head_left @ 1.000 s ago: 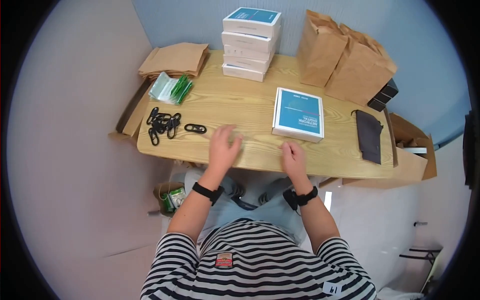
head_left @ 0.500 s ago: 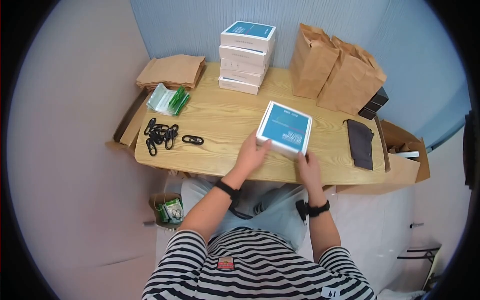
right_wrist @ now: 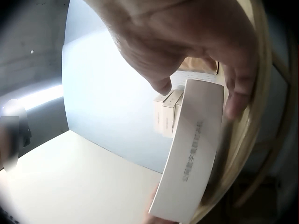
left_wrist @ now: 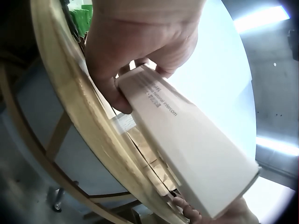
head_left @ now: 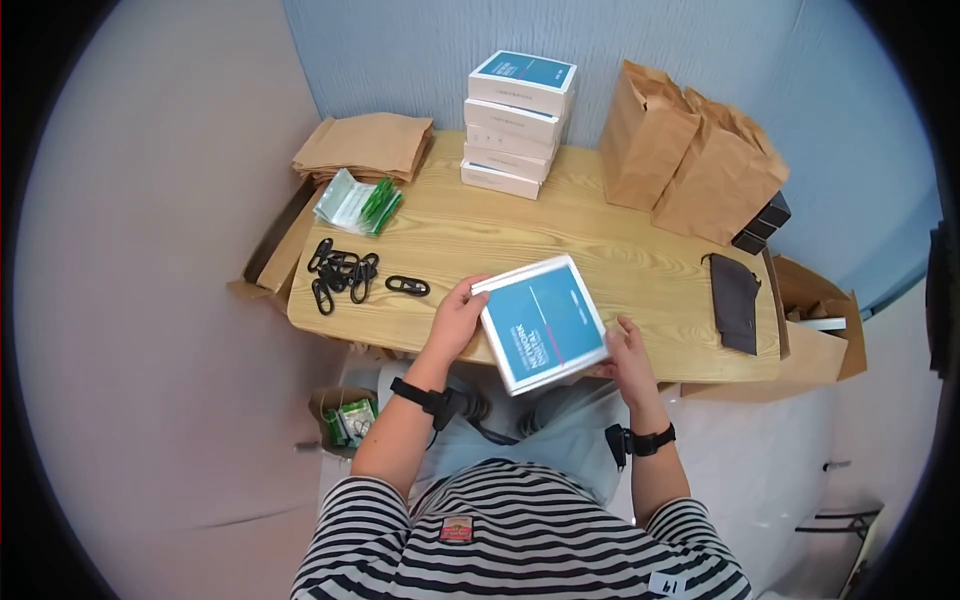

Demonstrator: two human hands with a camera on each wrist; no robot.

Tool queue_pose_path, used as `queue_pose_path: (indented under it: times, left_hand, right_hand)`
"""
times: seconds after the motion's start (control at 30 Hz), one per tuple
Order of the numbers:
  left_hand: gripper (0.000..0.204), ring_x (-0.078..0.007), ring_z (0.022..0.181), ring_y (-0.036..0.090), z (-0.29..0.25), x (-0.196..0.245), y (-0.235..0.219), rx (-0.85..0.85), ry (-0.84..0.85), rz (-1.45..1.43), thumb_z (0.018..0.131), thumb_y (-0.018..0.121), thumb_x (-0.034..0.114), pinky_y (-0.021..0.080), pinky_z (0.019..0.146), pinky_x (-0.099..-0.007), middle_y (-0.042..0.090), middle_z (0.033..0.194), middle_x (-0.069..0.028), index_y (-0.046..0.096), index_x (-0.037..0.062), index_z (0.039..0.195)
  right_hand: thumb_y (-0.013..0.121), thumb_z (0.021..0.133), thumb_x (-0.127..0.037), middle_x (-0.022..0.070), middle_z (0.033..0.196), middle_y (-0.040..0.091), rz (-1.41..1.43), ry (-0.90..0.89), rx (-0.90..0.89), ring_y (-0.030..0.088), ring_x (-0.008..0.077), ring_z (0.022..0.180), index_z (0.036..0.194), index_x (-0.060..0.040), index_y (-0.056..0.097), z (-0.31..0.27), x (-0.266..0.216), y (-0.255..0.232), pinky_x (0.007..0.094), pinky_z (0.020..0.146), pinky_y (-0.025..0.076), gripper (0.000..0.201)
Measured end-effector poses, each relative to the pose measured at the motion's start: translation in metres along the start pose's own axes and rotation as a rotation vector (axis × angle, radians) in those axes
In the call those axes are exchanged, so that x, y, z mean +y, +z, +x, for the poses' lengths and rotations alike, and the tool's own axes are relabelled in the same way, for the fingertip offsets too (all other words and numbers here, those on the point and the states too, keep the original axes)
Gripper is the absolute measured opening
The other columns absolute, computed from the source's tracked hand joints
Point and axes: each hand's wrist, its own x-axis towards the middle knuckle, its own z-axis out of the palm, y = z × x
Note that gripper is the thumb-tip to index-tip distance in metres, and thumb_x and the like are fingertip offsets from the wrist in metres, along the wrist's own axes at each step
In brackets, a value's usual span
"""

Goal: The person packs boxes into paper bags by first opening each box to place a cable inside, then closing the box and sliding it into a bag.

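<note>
A pale blue wall (head_left: 400, 60) stands behind the wooden table (head_left: 500, 228), and a light floor (head_left: 720, 470) shows beneath it. On the table, at the back left, lie flat brown bags (head_left: 365, 145), with green and clear packets (head_left: 362, 205) just in front. Nearer the front edge is a cluster of looped black cables (head_left: 343, 272), and one more cable (head_left: 408, 286) lies just to its right. A stack (head_left: 515, 125) of white boxes rises at the back middle, its top one blue-faced. Two upright paper bags (head_left: 690, 155) stand at the back right, with black boxes (head_left: 763, 222) beside them and a dark pouch (head_left: 734, 302) in front. An open carton (head_left: 290, 240) sits at the table's left end. Another carton (head_left: 835, 350), at the right end, holds something white, and a floor box (head_left: 343, 415) holds green and white packs. The white box (head_left: 543, 325) with the blue face is at the table's front edge, between the hands, turned at an angle and tilted. The left hand (head_left: 456, 322) pinches its left corner, thumb and fingers on opposite sides. The right hand (head_left: 630, 370) is at the opposite side, thumb and fingers spread around the near end; whether they press on it I cannot tell. Both forearms reach forward from striped sleeves (head_left: 690, 530), a black strap on each wrist
</note>
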Motion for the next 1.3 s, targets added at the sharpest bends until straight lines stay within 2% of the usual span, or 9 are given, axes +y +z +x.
queue_pose_path:
  times: [0.03, 0.1, 0.23, 0.33, 0.43, 0.57, 0.73, 1.1, 1.3]
  left_hand:
    - [0.035, -0.0119, 0.099, 0.065, 0.002, 0.003, 0.0, -0.051, 0.005, 0.038, 0.104, 0.057, 0.01, 0.052, 0.085, -0.0264, 0.069, 0.114, -0.0083, 0.057, 0.0006, 0.138]
    - [0.035, -0.0112, 0.096, 0.064, 0.006, 0.006, 0.004, -0.074, 0.065, 0.107, 0.105, 0.056, 0.013, 0.052, 0.085, -0.0257, 0.069, 0.11, -0.0079, 0.057, 0.0013, 0.138]
    - [0.037, -0.0106, 0.097, 0.064, 0.014, 0.018, 0.002, -0.098, 0.012, 0.249, 0.105, 0.057, 0.015, 0.052, 0.085, -0.0255, 0.069, 0.111, -0.0078, 0.056, 0.0011, 0.139]
    - [0.037, -0.0115, 0.098, 0.062, 0.023, 0.006, 0.0, -0.108, 0.02, 0.24, 0.106, 0.055, 0.016, 0.052, 0.085, -0.0272, 0.067, 0.112, -0.0068, 0.055, 0.0011, 0.14]
    - [0.042, -0.0241, 0.088, 0.068, 0.028, -0.013, -0.006, 0.093, 0.517, 0.487, 0.104, 0.06, 0.022, 0.054, 0.079, -0.0379, 0.072, 0.1, -0.0139, 0.056, 0.0005, 0.139]
    - [0.031, -0.0279, 0.085, 0.069, 0.004, 0.009, -0.015, 0.019, 0.331, 0.803, 0.101, 0.063, 0.025, 0.053, 0.074, -0.0384, 0.072, 0.095, -0.0159, 0.068, 0.0021, 0.121]
    - [0.025, -0.0354, 0.077, 0.066, -0.004, 0.008, -0.013, 0.006, 0.505, 0.997, 0.097, 0.064, 0.027, 0.052, 0.068, -0.0419, 0.069, 0.082, -0.0151, 0.074, 0.0048, 0.089]
    - [0.021, -0.0336, 0.075, 0.065, -0.005, 0.013, -0.011, -0.033, 0.487, 1.038, 0.094, 0.067, 0.023, 0.051, 0.066, -0.0406, 0.067, 0.08, -0.0142, 0.072, 0.0029, 0.089]
    - [0.019, -0.0329, 0.074, 0.065, -0.002, 0.014, -0.009, 0.02, 0.532, 0.983, 0.093, 0.067, 0.023, 0.051, 0.064, -0.0433, 0.066, 0.077, -0.0119, 0.071, 0.0067, 0.085]
  right_hand:
    - [0.057, 0.106, -0.031, 0.0107, 0.111, 0.065, -0.001, -0.006, -0.001, 0.066, 0.0146, 0.079, 0.157, -0.0028, 0.028, 0.005, 0.002, -0.005, 0.0261, 0.068, 0.056, 0.065]
    - [0.062, 0.103, -0.03, 0.0091, 0.108, 0.066, 0.185, 0.145, -0.356, 0.065, 0.0129, 0.078, 0.157, -0.0029, 0.029, 0.011, 0.001, -0.011, 0.0263, 0.065, 0.056, 0.068]
    - [0.064, 0.102, -0.025, 0.0067, 0.106, 0.067, -0.124, -0.045, -0.319, 0.067, 0.0137, 0.083, 0.157, -0.0034, 0.03, -0.011, -0.016, 0.014, 0.0285, 0.065, 0.059, 0.068]
    - [0.063, 0.103, -0.028, 0.0086, 0.11, 0.066, 0.032, 0.017, -0.23, 0.068, 0.0172, 0.092, 0.156, -0.0045, 0.033, 0.002, -0.01, 0.016, 0.0312, 0.064, 0.061, 0.065]
    - [0.062, 0.103, -0.03, 0.0101, 0.114, 0.065, 0.159, 0.019, -0.075, 0.068, 0.0197, 0.092, 0.153, -0.0053, 0.037, 0.022, -0.011, 0.01, 0.0331, 0.062, 0.063, 0.061]
    - [0.06, 0.104, -0.035, 0.012, 0.119, 0.063, 0.129, -0.018, 0.029, 0.068, 0.0205, 0.088, 0.149, -0.007, 0.041, 0.067, -0.022, -0.016, 0.032, 0.061, 0.061, 0.056]
    - [0.059, 0.105, -0.037, 0.0113, 0.119, 0.064, 0.08, -0.002, 0.093, 0.067, 0.0191, 0.093, 0.15, -0.007, 0.042, 0.112, -0.041, -0.024, 0.0307, 0.062, 0.06, 0.056]
    - [0.059, 0.104, -0.034, 0.0135, 0.135, 0.06, -0.067, 0.021, 0.132, 0.066, 0.0248, 0.109, 0.156, -0.0058, 0.038, 0.124, -0.044, -0.06, 0.0317, 0.069, 0.063, 0.062]
    - [0.06, 0.104, -0.031, 0.0138, 0.13, 0.061, -0.101, 0.021, 0.047, 0.067, 0.0234, 0.102, 0.157, -0.0073, 0.032, 0.13, -0.047, -0.002, 0.0339, 0.065, 0.063, 0.065]
